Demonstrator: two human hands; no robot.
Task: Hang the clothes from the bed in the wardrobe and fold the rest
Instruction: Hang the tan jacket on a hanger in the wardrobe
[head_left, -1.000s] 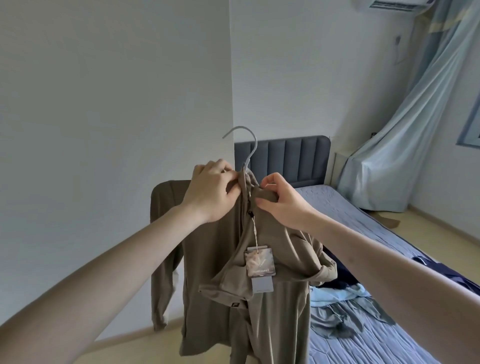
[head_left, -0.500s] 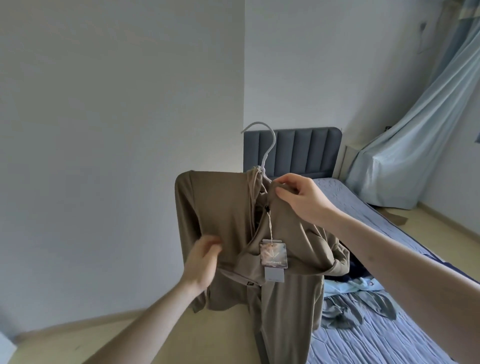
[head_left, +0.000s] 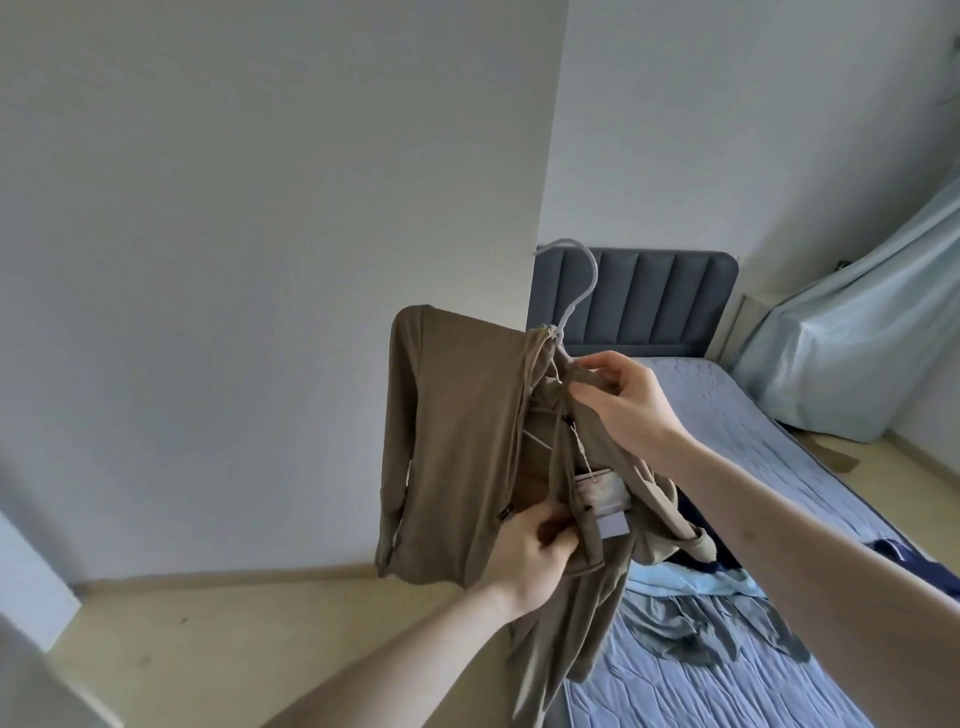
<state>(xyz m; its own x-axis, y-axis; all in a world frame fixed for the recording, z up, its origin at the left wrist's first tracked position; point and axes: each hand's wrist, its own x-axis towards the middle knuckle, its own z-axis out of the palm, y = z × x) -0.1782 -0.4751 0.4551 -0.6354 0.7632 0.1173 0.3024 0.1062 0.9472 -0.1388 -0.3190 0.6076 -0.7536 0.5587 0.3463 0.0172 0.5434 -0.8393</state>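
A brown long-sleeved garment (head_left: 457, 441) hangs on a grey hanger (head_left: 576, 291) in front of me, a paper tag (head_left: 602, 493) dangling at its front. My right hand (head_left: 623, 400) pinches the garment at the collar, just under the hanger's hook. Lower down, my left hand (head_left: 524, 556) grips the fabric near the hem, beside the tag. The bed (head_left: 779, 467) lies to the right, with light blue clothes (head_left: 691, 587), grey-green clothes (head_left: 675, 629) and a dark blue garment (head_left: 893, 551) heaped on it.
A white wall (head_left: 260, 260) with a corner stands right behind the garment. The grey padded headboard (head_left: 660, 301) is at the back. A light blue curtain (head_left: 857, 364) hangs at the right. Pale wooden floor (head_left: 208, 623) lies below at the left.
My left hand let go of the collar, dropped down and took hold of the lower fabric. The view swung left and the garment's left shoulder spread out on the hanger.
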